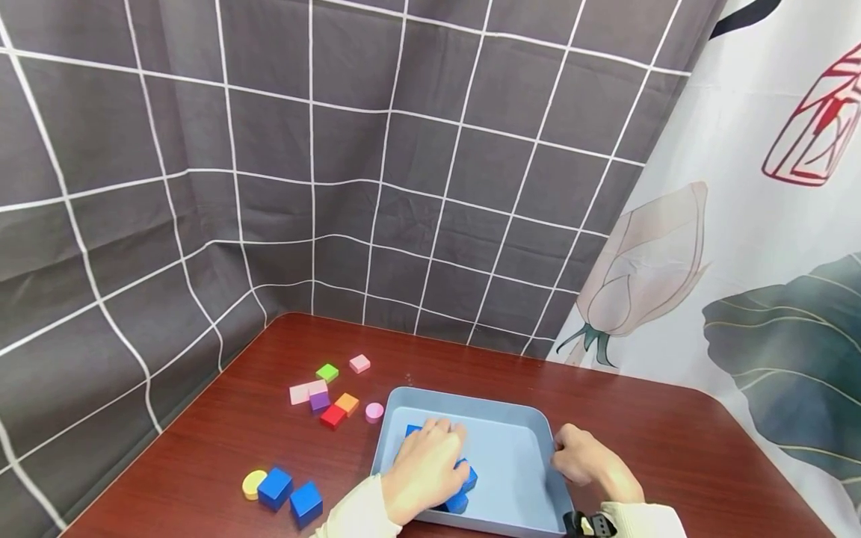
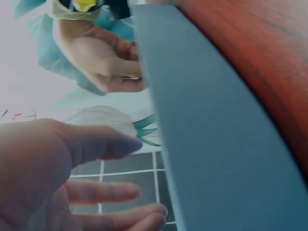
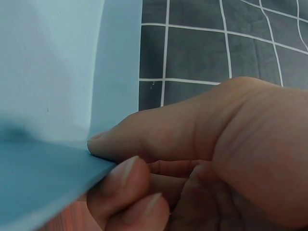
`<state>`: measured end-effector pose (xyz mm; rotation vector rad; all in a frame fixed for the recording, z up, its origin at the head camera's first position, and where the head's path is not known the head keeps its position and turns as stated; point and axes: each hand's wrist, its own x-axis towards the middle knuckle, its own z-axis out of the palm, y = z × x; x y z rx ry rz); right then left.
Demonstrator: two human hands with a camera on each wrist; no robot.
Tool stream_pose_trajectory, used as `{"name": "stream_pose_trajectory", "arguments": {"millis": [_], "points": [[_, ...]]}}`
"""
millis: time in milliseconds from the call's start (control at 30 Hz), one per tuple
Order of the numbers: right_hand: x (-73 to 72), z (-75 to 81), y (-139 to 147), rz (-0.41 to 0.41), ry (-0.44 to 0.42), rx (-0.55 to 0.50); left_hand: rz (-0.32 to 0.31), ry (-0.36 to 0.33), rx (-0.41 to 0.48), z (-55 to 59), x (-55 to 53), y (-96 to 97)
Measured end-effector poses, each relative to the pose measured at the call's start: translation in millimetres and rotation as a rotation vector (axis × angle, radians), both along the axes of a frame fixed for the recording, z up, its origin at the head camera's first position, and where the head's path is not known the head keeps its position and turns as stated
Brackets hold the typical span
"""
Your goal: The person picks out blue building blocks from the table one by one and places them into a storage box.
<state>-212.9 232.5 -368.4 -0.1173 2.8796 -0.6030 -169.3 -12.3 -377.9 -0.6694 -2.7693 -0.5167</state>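
My left hand (image 1: 427, 467) reaches over the left part of a light-blue tray (image 1: 514, 448), above some blue blocks (image 1: 468, 476). One blue block (image 1: 412, 430) peeks out by its fingertips; the hand hides part of the pile. In the left wrist view, the thumb (image 2: 108, 142) and fingers stand apart with nothing between them, beside the tray's outer wall (image 2: 207, 125). My right hand (image 1: 592, 462) pinches the tray's right wall, the thumb (image 3: 139, 137) inside and curled fingers outside.
Left of the tray lie two blue cubes (image 1: 306, 504) and a yellow disc (image 1: 253, 484). Farther back are a pink disc (image 1: 374, 412) and red (image 1: 332, 416), orange (image 1: 347, 404), purple (image 1: 319, 401), green (image 1: 327, 372) and pink blocks (image 1: 359, 363). A grey checked curtain (image 1: 350, 149) hangs behind the table.
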Motion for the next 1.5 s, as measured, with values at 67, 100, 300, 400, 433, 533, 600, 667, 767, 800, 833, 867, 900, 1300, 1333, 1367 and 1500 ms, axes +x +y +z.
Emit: {"name": "stream_pose_trajectory", "arguments": {"millis": [67, 100, 300, 400, 433, 533, 600, 667, 767, 800, 833, 867, 900, 1300, 1333, 1367, 1500], "points": [[0.0, 0.5, -0.7, 0.002, 0.009, -0.003, 0.032, 0.016, 0.013, 4.7, 1.7, -3.8], [0.1, 0.6, -1.2, 0.005, 0.014, -0.005, 0.051, 0.028, 0.009, 6.4, 2.3, -6.5], [-0.6, 0.6, -3.1, 0.014, 0.039, 0.006, 0.189, -0.023, -0.065, 17.7, 4.5, -34.9], [-0.7, 1.7, -3.5, 0.004, 0.035, 0.002, 0.302, -0.2, -0.105, 25.1, 3.9, -52.8], [-0.6, 2.1, -3.6, 0.001, 0.032, 0.0, 0.345, -0.258, -0.132, 24.7, 1.8, -59.3], [-0.3, 2.9, -3.6, -0.007, 0.018, -0.011, 0.46, -0.425, -0.25, 7.3, -14.5, -75.9], [0.1, 3.2, -3.3, -0.01, 0.012, -0.013, 0.509, -0.519, -0.327, -14.1, -31.5, -84.3], [0.5, 3.3, -2.9, -0.013, 0.008, -0.016, 0.527, -0.579, -0.39, -37.5, -48.6, -90.5], [1.0, 3.0, -2.4, -0.015, 0.008, -0.017, 0.545, -0.619, -0.447, -62.4, -65.9, -97.3], [1.1, 2.8, -2.3, -0.016, 0.008, -0.018, 0.547, -0.621, -0.464, -67.1, -68.5, -99.1], [1.1, 2.6, -2.1, -0.016, 0.009, -0.017, 0.551, -0.632, -0.487, -68.9, -69.9, -100.6], [1.1, 2.5, -2.0, -0.017, 0.008, -0.017, 0.554, -0.636, -0.508, -69.3, -69.7, -101.7], [0.9, 2.2, -2.0, -0.017, 0.009, -0.016, 0.55, -0.642, -0.521, -64.1, -66.0, -101.9], [1.7, 1.2, -0.3, -0.014, 0.013, -0.007, 0.506, -0.616, -0.48, -70.2, -71.0, -98.6], [1.6, 1.0, -0.4, -0.013, 0.014, -0.007, 0.507, -0.616, -0.465, -64.4, -68.7, -96.4], [1.5, 0.9, -0.4, -0.015, 0.014, -0.004, 0.508, -0.609, -0.447, -57.2, -65.5, -94.2], [1.9, 1.0, -0.5, -0.017, 0.007, 0.001, 0.474, -0.51, -0.37, -22.5, -44.3, -87.5]]}}
